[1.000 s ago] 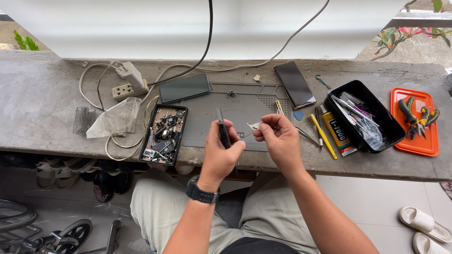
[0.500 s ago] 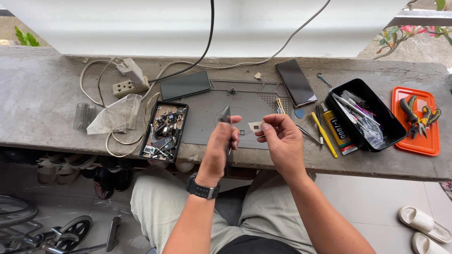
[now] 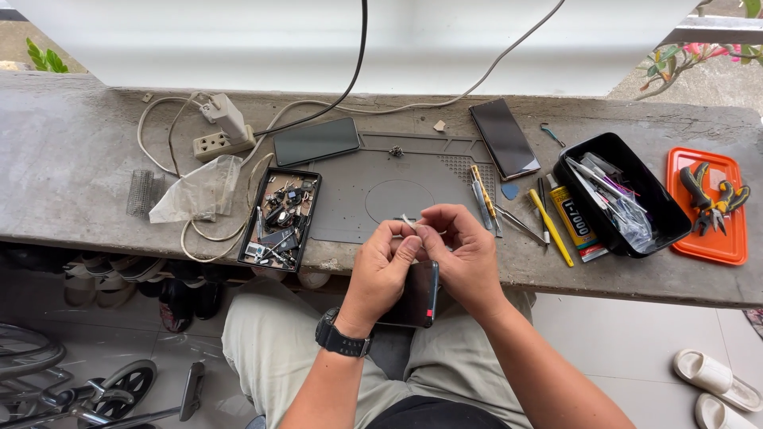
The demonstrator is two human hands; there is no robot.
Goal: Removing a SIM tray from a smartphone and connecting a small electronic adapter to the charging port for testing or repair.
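Both hands meet just over the counter's (image 3: 71, 159) near edge: our left hand (image 3: 381, 266) curls around a dark phone (image 3: 413, 295) held upright above the lap, while our right hand (image 3: 465, 254) pinches a small pale strip (image 3: 408, 222) at its top. Behind them the grey mat (image 3: 381, 187) lies mostly bare, with the parts tray (image 3: 280, 216) close on the left and loose tools (image 3: 509, 210) on the right.

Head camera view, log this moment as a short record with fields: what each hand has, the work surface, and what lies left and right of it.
left hand: grips a dark phone held on edge over the lap
right hand: meets the left above the phone, pinching a small pale part
surface: grey work mat on a concrete bench
left of mat: black parts tray, white power strip
right of mat: second dark phone, black tool bin, orange tray with pliers
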